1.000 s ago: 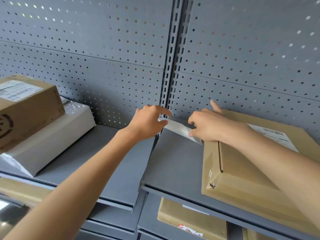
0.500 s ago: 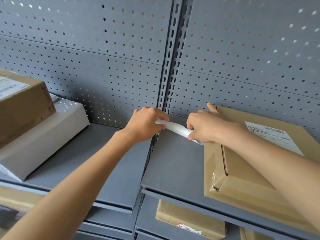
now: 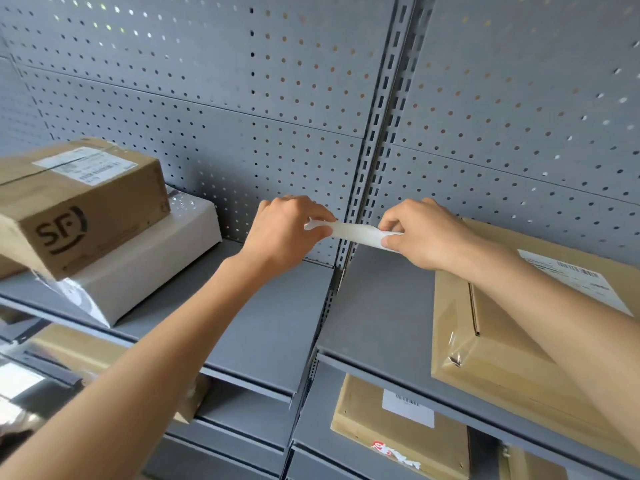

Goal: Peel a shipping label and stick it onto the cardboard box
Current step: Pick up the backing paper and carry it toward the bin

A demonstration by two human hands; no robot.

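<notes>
A white shipping label (image 3: 355, 232), curled into a narrow strip, hangs in the air above the grey shelf (image 3: 374, 320), stretched between my hands. My left hand (image 3: 287, 230) pinches its left end, my right hand (image 3: 424, 233) pinches its right end. A flat cardboard box (image 3: 502, 344) wrapped in clear tape lies on the shelf under my right forearm; a printed label (image 3: 571, 275) is stuck on its top. The strip is just left of that box's far left corner.
At left, a brown SF cardboard box (image 3: 79, 206) with a label sits on a white box (image 3: 145, 268). A perforated grey back panel (image 3: 311, 98) stands behind. More cardboard boxes (image 3: 398, 431) lie on the lower shelf.
The label has lifted off the flat box's corner and curled tighter; my right hand moved up and off the box. The view shifted, showing more of the SF box.
</notes>
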